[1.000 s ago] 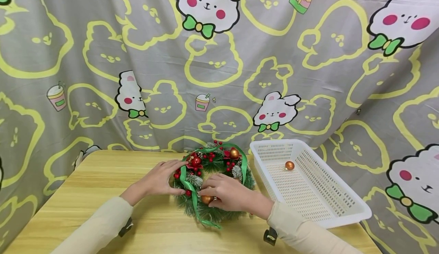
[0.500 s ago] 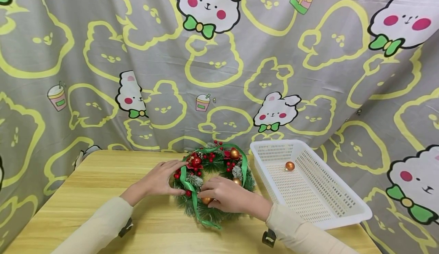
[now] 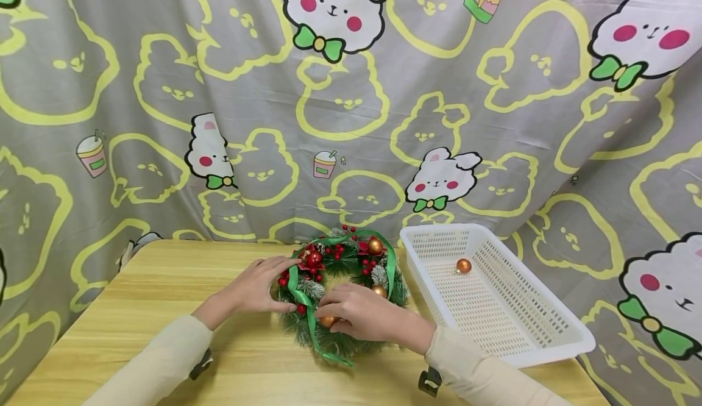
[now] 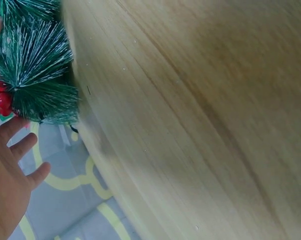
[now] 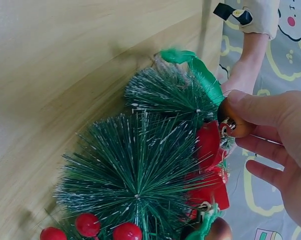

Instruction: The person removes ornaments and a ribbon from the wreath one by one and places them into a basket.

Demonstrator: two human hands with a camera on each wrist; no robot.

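Note:
A Christmas wreath (image 3: 364, 346) of frosted green needles lies on the table, with red berries and a green ribbon (image 3: 311, 327) draped over it. With thumb and fingers, my right hand (image 3: 364, 311) pinches a copper bauble (image 5: 243, 131) at the wreath's near side, against a red flower (image 5: 209, 145). My left hand (image 3: 253, 285) spreads beside the wreath's left rim, index finger and thumb touching its edge; its other fingers look straight in the left wrist view. Another copper bauble (image 3: 375, 245), a red bauble (image 3: 313, 258) and a partly hidden copper one (image 3: 379, 291) sit on the wreath.
A white perforated plastic basket (image 3: 548, 348) stands right of the wreath, with one copper bauble (image 3: 463, 266) inside. The wooden table (image 3: 181, 259) ends at a grey patterned curtain (image 3: 351, 199) behind. Dark straps hang under both wrists.
My right hand has shifted slightly toward me, uncovering a copper bauble on the wreath's right side. It keeps its pinch on the near bauble. My left hand stays in place.

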